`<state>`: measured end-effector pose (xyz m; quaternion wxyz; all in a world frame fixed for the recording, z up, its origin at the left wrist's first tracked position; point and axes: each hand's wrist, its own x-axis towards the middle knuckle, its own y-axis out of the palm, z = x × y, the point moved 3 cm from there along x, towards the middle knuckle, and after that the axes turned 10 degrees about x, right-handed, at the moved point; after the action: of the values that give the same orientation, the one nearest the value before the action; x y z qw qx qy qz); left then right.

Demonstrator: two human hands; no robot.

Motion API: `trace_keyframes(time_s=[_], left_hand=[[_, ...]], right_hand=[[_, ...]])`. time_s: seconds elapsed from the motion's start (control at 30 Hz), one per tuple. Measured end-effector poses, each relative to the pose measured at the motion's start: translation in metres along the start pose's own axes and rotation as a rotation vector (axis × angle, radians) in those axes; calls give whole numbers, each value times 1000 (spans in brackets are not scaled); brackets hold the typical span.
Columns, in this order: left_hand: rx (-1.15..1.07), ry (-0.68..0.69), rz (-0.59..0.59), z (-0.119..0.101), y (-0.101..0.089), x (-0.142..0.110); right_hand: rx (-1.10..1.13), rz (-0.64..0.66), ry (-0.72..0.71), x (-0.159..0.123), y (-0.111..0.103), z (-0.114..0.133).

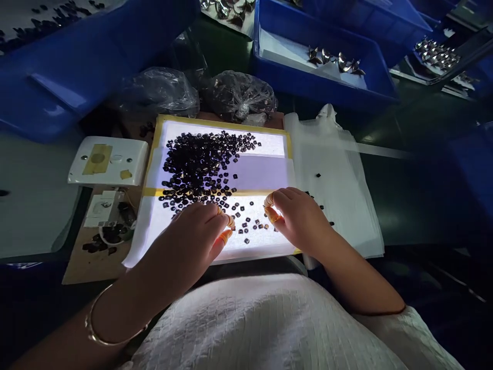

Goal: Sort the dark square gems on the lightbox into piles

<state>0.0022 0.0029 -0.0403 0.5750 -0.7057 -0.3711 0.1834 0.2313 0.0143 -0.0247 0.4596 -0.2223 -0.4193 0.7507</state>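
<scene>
A lit white light panel (pixel 265 172) with a yellow taped edge lies in front of me. A big heap of small dark square parts (pixel 196 162) covers its upper left, with loose parts (pixel 250 223) scattered near the front. My left hand (pixel 196 234) rests on the panel's front, its fingertips in orange finger cots pinched together over the loose parts. My right hand (pixel 296 218) hovers beside it, fingers curled, cots on thumb and forefinger touching near a few parts. Whether either hand pinches a part is hidden.
White sheets (pixel 339 180) with a few stray parts lie right of the panel. Two plastic bags (pixel 239 95) of parts sit behind it. A white switch plate (pixel 110 162) and a small dish (pixel 111 234) are left. Blue bins (pixel 323 56) with metal pieces stand at the back.
</scene>
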Motion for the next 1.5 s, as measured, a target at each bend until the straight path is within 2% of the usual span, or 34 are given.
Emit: trace_keyframes(time_s=[0.13,0.23,0.33,0.47,0.83,1.0,1.17,1.3,1.5], left_hand=[[10,23,-49,-5,3,5],[66,49,-100,-12,4,14],[116,48,-77,-18,7,22],[142,45,-43,-21,11,28],[169,45,-52,-22,12,31],[134,24,-65,-21,12,30],[175,32,-98,-21,13,31],[244,32,-146,-20,11,30],[245,54,-170,-20,8,20]], right_hand=[[-47,49,29,3,2,0],[-12,40,28,4,1,-1],[17,-4,37,3,-3,-5],[22,20,98,3,-7,-13],[-69,108,20,14,7,-4],[1,227,51,14,2,-1],[-44,94,2,20,0,4],[-6,133,-92,26,8,8],[-44,206,-94,32,23,4]])
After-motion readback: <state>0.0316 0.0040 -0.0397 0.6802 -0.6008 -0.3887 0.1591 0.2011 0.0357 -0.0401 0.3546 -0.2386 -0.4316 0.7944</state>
